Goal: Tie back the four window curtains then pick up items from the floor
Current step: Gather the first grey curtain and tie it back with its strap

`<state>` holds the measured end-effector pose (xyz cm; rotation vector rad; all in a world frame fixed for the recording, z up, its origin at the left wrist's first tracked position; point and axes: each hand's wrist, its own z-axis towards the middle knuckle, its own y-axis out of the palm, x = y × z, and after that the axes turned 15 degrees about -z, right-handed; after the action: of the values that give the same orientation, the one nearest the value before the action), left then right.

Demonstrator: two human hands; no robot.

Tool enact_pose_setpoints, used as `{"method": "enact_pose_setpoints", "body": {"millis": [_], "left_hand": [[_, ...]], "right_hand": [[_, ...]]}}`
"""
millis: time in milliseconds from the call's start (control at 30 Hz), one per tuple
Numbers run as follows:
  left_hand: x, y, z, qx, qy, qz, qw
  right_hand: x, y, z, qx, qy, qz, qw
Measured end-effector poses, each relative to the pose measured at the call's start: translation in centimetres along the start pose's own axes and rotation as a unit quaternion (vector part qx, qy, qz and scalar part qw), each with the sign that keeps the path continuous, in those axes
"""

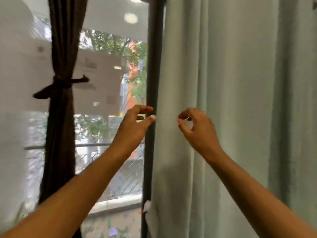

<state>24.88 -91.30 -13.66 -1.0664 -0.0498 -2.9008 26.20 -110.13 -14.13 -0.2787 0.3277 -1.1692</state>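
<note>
A dark brown curtain [61,117] hangs at the left, gathered at mid height by a knotted brown tie [60,83]. A pale green curtain [231,100] hangs loose over the right half of the view. My left hand [135,121] is raised at the green curtain's left edge, fingers curled and thumb out, with nothing seen between them. My right hand [195,127] hovers in front of the green curtain, fingers loosely curled, holding nothing.
A dark window frame post [152,66] stands between the glass and the green curtain. A railing [96,145] and trees show through the window [109,74]. Small scattered bits lie low near the post's foot [113,231].
</note>
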Motion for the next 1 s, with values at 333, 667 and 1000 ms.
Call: {"method": "enact_pose_setpoints", "body": {"millis": [333, 667, 1000], "left_hand": [[8.9, 13.9, 20.3, 0.017, 0.12, 0.178, 0.977], [10.6, 26.8, 32.7, 0.148, 0.16, 0.252, 0.943], [11.8, 29.8, 34.2, -0.036, 0.171, 0.176, 0.969]], "right_hand": [[20.4, -7.3, 19.1, 0.168, 0.123, -0.122, 0.97], [39.6, -10.8, 31.6, 0.124, 0.25, -0.098, 0.955], [45.0, -6.6, 34.3, 0.031, 0.308, 0.02, 0.951]]}}
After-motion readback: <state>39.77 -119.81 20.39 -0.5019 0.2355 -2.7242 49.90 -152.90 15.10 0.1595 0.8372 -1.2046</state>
